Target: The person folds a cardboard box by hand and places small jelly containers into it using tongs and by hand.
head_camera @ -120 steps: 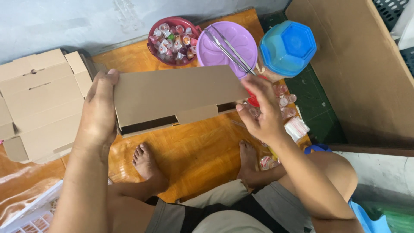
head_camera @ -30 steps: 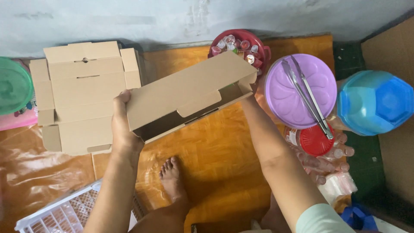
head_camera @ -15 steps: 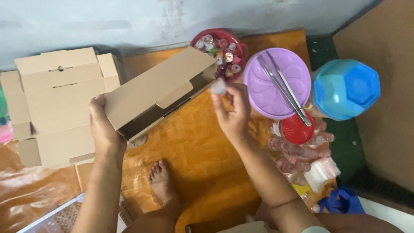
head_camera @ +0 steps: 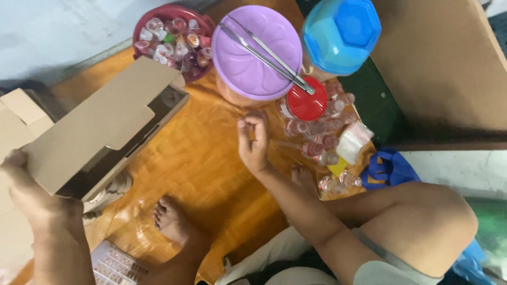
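My left hand grips the near end of a long brown cardboard box, holding it tilted above the orange floor. My right hand hovers free of the box, fingers curled loosely, and I cannot make out anything in them. It is just below the purple round lid, where metal tongs lie, and left of a red lid and a pile of small clear jelly cups. A dark red bowl full of such cups sits behind the box.
A blue faceted container stands at the back right beside a large cardboard sheet. Flat folded boxes lie at the left. My bare feet rest on the orange floor. A white basket shows at the bottom edge.
My right hand has let go of the box's far end and drawn back toward the jelly cups. The left hand keeps holding the box. The view has swung to the right.
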